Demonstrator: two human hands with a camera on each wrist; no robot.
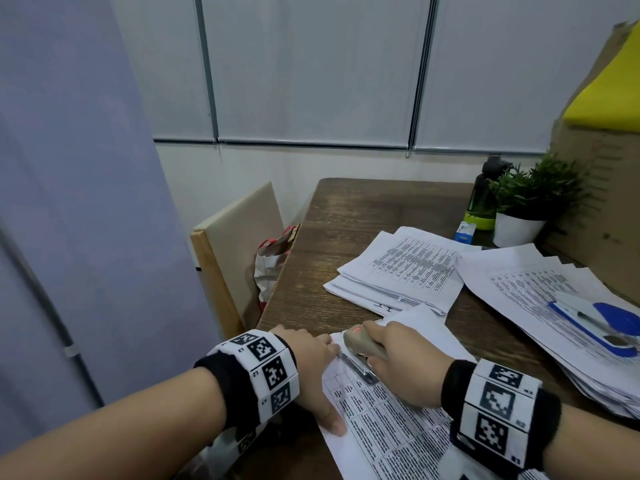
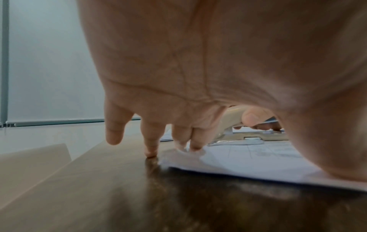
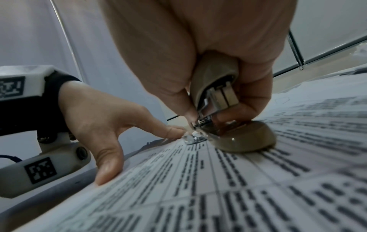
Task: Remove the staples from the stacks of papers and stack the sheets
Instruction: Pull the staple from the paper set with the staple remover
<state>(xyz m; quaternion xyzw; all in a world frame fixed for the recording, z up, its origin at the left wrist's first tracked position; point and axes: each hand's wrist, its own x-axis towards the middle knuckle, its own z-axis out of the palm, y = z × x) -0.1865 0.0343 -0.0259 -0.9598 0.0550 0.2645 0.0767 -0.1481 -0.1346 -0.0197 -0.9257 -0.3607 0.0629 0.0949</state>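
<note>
My left hand (image 1: 313,367) lies spread and flat, pinning the stapled stack (image 1: 391,420) at the table's (image 1: 346,216) near edge so its ten-o'clock corner cannot shift, while my right grip (image 1: 403,363) curls around the beige stapler (image 1: 363,344), its metal tip (image 3: 193,138) nosing at that corner's staple.

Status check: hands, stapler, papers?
Left hand flat, pinning front papers. Right hand grips beige stapler, tip at corner. Nothing blocking.
</note>
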